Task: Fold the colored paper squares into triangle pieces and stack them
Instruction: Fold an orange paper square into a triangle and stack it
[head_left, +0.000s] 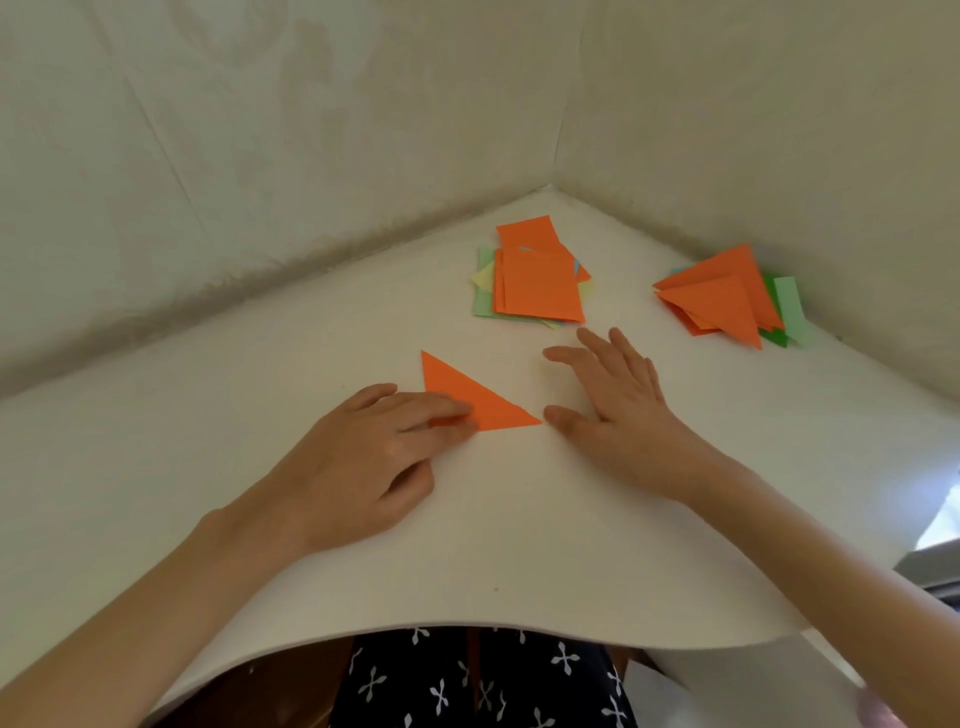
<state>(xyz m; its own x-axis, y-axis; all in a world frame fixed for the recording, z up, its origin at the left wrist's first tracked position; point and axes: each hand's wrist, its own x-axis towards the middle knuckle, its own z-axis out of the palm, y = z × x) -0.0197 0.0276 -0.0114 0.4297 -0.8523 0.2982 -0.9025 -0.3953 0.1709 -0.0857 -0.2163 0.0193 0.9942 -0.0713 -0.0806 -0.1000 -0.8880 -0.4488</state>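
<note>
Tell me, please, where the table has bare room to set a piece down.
Bare table lies between the left hand, the right hand and the front edge, and left of the orange triangle toward the wall. A narrower gap separates the square pile from the triangle stack. Crowding is around the triangle and both piles.

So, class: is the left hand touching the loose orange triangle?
Touching. The head view shows the left hand with its fingers lying on the orange triangle, covering its lower left corner.
</note>
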